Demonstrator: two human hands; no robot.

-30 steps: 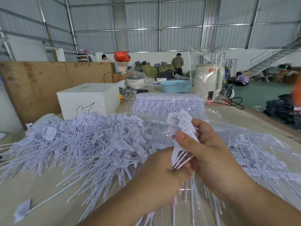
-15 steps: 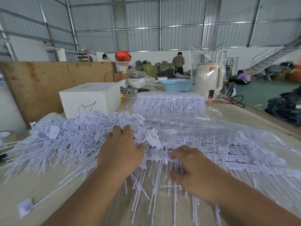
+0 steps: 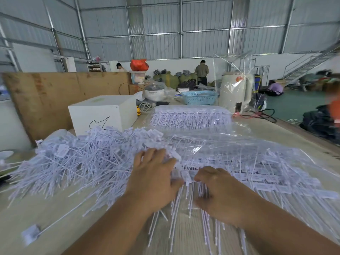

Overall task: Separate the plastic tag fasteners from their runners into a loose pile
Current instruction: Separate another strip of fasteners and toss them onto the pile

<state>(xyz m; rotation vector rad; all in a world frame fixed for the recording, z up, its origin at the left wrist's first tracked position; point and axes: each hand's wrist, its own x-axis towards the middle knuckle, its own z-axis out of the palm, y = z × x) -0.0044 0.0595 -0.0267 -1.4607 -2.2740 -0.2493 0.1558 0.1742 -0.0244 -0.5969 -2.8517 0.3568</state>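
A big loose pile of white tag fasteners (image 3: 77,162) covers the left half of the table. To its right, rows of fasteners still on their runners (image 3: 257,173) lie on and under clear plastic. My left hand (image 3: 154,177) rests on the pile's right edge, palm down, its fingers fairly straight and spread. My right hand (image 3: 217,192) is next to it, fingers curled down over the near end of a runner row; its fingertips are hidden among the tags. The two hands nearly touch.
A second bagged bundle of fasteners (image 3: 189,116) lies farther back. Behind the pile stands a white box (image 3: 103,113), with a blue basket (image 3: 199,97) and a bagged kettle (image 3: 235,91) beyond. One stray fastener (image 3: 31,236) lies near left. People work in the background.
A second ago both hands held a bunch of fasteners up above the table. They have come down; the left hand now lies on the pile and the right on the runner rows.
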